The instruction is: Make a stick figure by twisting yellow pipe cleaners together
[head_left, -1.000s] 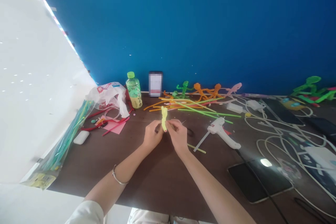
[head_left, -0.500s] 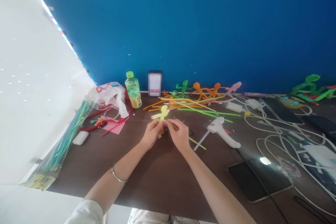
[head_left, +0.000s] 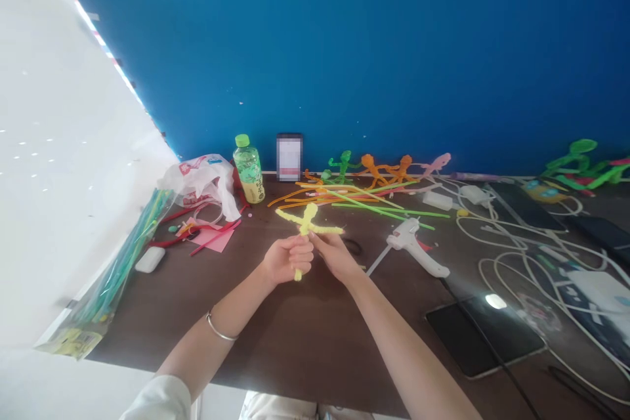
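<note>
Head view: your left hand (head_left: 288,258) grips the yellow figure (head_left: 309,215); your right hand (head_left: 336,255) touches it, grip width unclear; tabletop (head_left: 295,341) runs between your forearms (head_left: 243,302) to its near edge.

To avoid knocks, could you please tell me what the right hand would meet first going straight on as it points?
The right hand would likely meet the yellow figure first; they seem to touch, though depth is unclear.
</note>
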Action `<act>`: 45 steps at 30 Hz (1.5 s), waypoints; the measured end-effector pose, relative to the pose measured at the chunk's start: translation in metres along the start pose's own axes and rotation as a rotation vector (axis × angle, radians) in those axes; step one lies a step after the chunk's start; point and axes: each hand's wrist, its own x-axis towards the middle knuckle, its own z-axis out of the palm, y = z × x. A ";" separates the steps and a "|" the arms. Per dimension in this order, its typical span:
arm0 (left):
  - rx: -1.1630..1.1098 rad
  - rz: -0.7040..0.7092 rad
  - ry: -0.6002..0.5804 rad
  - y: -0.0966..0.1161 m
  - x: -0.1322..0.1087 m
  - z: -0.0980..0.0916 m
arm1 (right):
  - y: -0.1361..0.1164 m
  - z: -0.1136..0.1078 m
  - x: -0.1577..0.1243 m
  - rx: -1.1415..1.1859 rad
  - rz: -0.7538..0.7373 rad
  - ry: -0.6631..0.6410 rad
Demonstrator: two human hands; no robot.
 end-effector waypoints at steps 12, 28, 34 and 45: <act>-0.035 -0.160 0.055 -0.005 -0.001 -0.004 | -0.006 -0.002 -0.005 0.275 0.025 -0.241; 0.979 0.691 0.394 -0.008 0.019 -0.010 | 0.004 0.001 0.006 -0.121 -0.119 0.270; 1.169 0.783 0.465 -0.006 0.019 -0.016 | 0.010 0.009 0.004 -0.259 -0.179 0.409; 1.006 0.770 0.379 -0.009 0.021 -0.018 | 0.006 0.018 0.001 -0.091 -0.086 0.436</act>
